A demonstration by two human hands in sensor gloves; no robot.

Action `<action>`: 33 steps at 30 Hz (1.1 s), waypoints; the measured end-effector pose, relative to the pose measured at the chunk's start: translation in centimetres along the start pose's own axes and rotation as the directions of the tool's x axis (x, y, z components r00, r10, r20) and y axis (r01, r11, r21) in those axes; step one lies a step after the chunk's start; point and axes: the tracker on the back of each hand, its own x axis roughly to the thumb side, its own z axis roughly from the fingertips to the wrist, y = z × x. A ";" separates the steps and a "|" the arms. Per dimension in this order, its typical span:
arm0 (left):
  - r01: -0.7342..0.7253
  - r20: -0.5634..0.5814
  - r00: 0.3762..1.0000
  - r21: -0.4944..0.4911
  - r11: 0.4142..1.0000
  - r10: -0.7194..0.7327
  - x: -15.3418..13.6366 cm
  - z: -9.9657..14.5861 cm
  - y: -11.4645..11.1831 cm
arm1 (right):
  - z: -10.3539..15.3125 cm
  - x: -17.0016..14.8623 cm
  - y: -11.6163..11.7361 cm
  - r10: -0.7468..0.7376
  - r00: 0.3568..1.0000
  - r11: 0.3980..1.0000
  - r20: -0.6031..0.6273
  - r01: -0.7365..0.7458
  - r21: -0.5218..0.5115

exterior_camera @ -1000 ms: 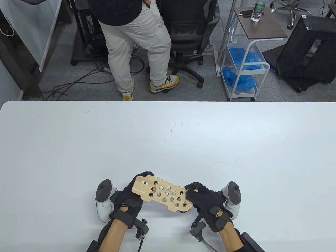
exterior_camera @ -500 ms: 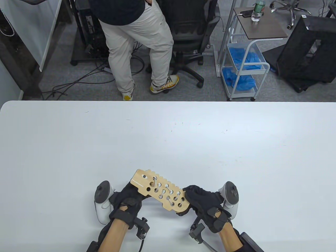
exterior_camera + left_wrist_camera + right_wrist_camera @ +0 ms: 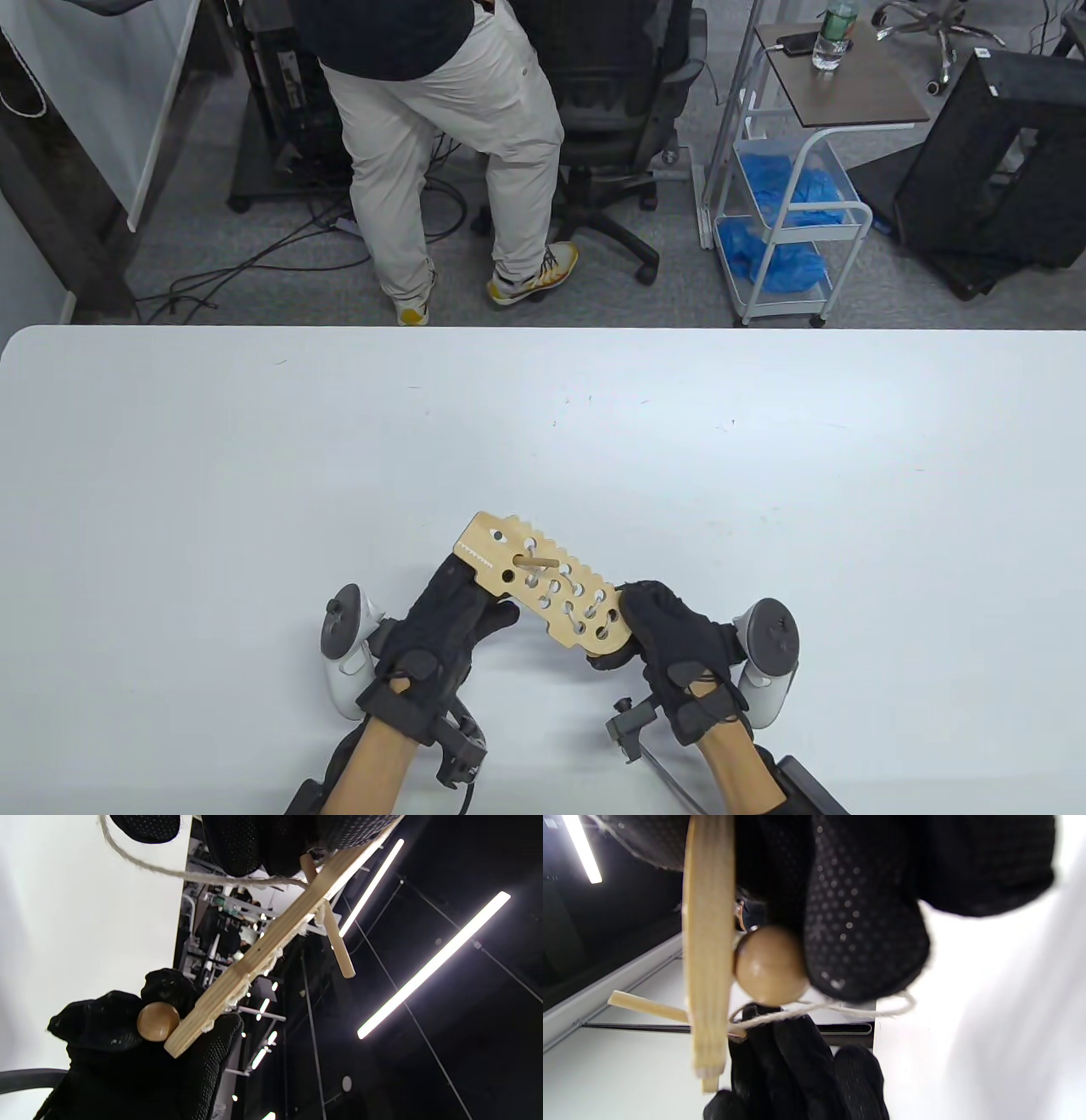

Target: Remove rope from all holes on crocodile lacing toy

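Both gloved hands hold the flat, pale wooden crocodile lacing board (image 3: 543,586) above the white table (image 3: 254,475), near its front edge. Right hand (image 3: 674,649): fingers curled round the tail end of the board, clamping it; in the right wrist view one fingertip (image 3: 865,929) presses against a round wooden bead (image 3: 771,965) that sits against the underside of the board. Left hand (image 3: 450,624): positioned under and beside the head end, fingers reaching beneath the board. In the left wrist view its fingers (image 3: 254,840) lie against the board's lower face; whether they pinch the rope cannot be told.

Board attitude: tilted, head end toward the far left, tail end toward the right hand. A thin wooden lacing stick (image 3: 536,562) projects through one hole near the head. A pale twisted rope (image 3: 169,870) runs from that hole along the underside, passing the left fingers. Short rope segments remain threaded between several holes on the upper face.

Beyond the table, a person in light trousers (image 3: 441,144) stands beside a black office chair (image 3: 611,110). A white wire trolley holding blue material (image 3: 789,204) stands to the right.
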 end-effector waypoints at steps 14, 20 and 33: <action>0.046 -0.027 0.999 0.133 0.990 -0.043 0.0 0.5 1.5 | 0.1 0.6 3.9 0.244 0.941 0.860 0.234 -0.322 0.396; 0.030 -0.034 0.999 0.102 0.994 -0.026 -0.1 0.4 1.1 | 0.2 0.9 4.5 0.301 0.916 0.837 0.266 -0.387 0.386; -0.026 0.014 1.000 0.085 0.996 0.025 0.1 0.3 1.2 | 0.4 0.4 5.3 0.229 0.944 0.812 0.236 -0.319 0.488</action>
